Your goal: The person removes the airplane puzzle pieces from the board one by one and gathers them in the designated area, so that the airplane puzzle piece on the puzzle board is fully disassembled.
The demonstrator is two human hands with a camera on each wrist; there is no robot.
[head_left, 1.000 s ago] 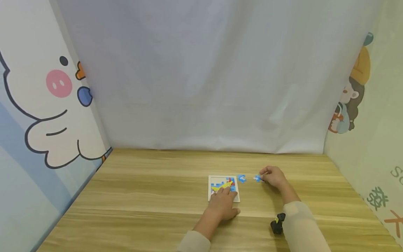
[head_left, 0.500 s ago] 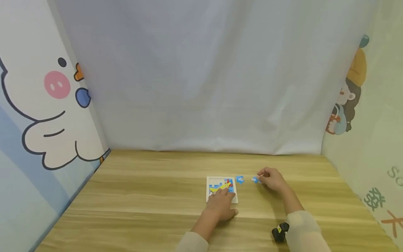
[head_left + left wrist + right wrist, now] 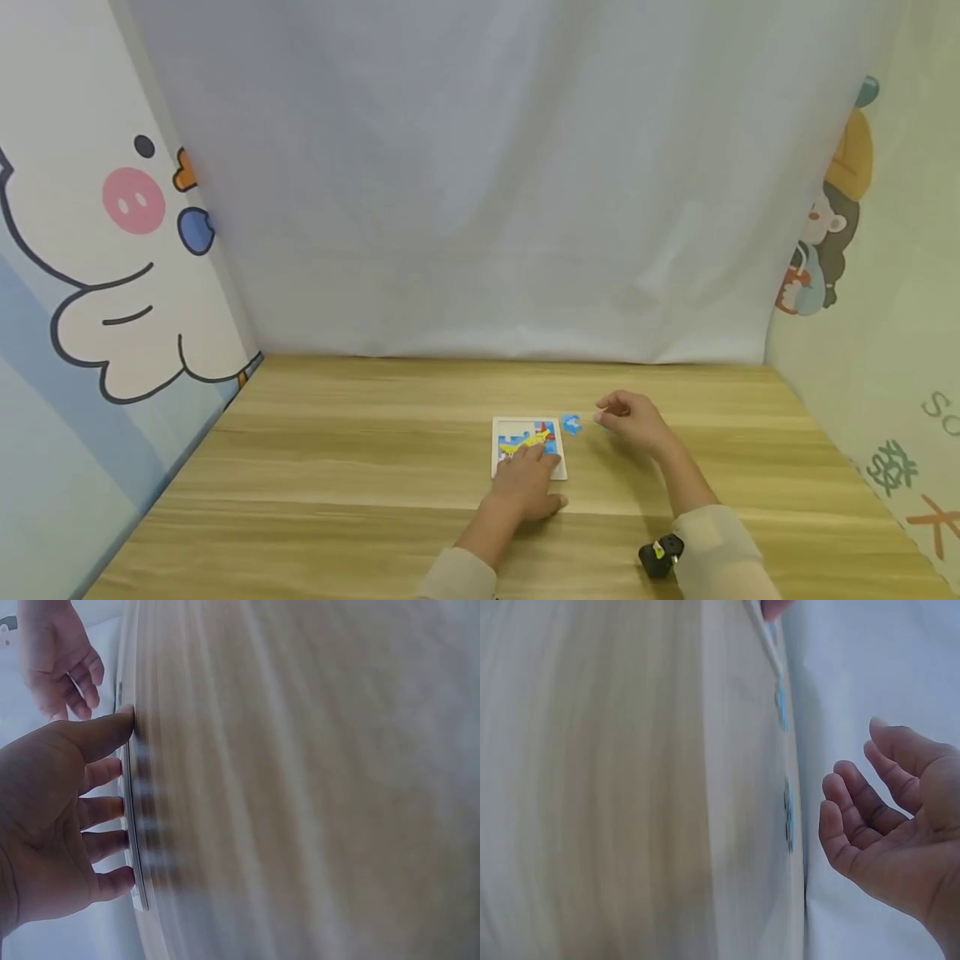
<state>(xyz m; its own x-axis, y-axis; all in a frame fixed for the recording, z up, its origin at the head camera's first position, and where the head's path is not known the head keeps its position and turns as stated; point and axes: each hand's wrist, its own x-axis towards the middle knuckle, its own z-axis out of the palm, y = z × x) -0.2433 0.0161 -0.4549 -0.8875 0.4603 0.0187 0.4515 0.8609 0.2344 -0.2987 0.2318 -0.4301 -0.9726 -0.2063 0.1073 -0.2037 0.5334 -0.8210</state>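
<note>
A square jigsaw puzzle in a white frame (image 3: 495,450) lies on the table, its picture yellow, red and blue with a bare patch at the upper left. My left hand (image 3: 525,485) rests on its lower part, fingers spread and fingertips at the board. Just right of the frame lies a blue and white puzzle piece (image 3: 572,423). My right hand (image 3: 636,423) hovers further right, fingers loosely curved and holding nothing. Below it a second puzzle piece (image 3: 789,817) lies flat on the table, mostly hidden by the hand in the head view.
The wood-grain table (image 3: 337,467) ends at a pale grey curtain (image 3: 480,208) behind. Printed cartoon walls stand on the left and right. A small black device (image 3: 660,557) with a yellow mark sits beside the right sleeve (image 3: 720,550).
My right hand has shifted slightly left, so it now covers most of the second puzzle piece in the head view. The left hand stays on the puzzle.
</note>
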